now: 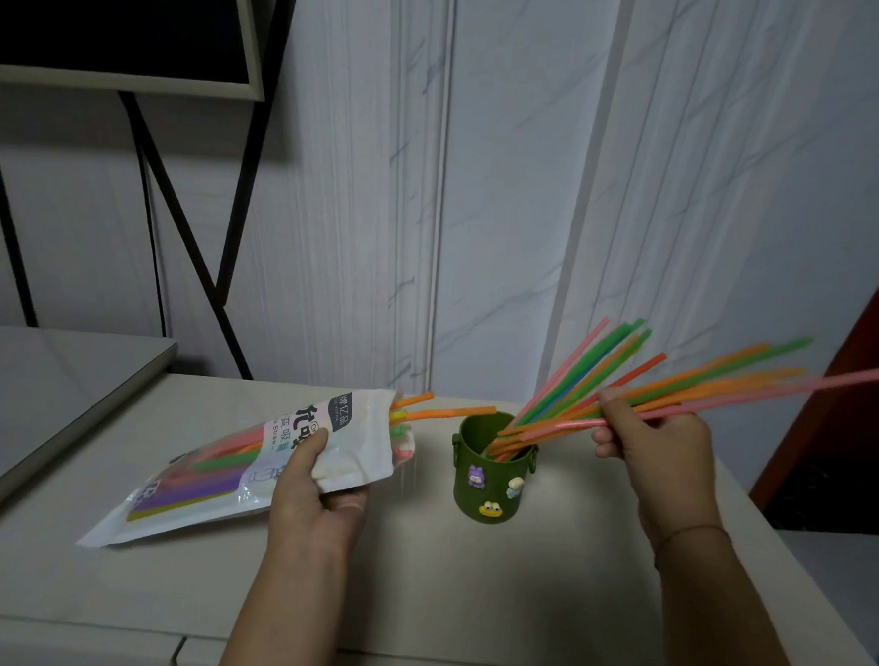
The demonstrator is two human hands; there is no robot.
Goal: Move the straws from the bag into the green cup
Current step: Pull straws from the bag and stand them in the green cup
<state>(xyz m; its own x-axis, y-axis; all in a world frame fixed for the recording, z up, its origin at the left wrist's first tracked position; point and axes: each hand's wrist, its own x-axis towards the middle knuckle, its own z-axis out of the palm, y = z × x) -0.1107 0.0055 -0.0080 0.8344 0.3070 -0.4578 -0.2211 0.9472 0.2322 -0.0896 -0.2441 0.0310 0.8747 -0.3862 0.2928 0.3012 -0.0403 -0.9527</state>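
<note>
A white plastic bag (201,493) of coloured straws lies tilted on the tabletop, its open mouth facing right. My left hand (315,484) grips the bag near that mouth. Two orange straws (448,413) stick out of the opening toward the cup. The green cup (490,482), decorated with small cartoon figures, stands upright right of the bag. Several pink, green and orange straws (594,378) lean out of the cup to the upper right. My right hand (652,438) pinches a bunch of straws (732,386) whose lower ends sit at the cup's rim.
The pale tabletop (463,591) ends at a front edge near the bottom. A lower grey surface (38,375) lies left. A black metal stand (177,214) with a dark framed screen stands at the back left. A dark red panel (865,410) is at the right.
</note>
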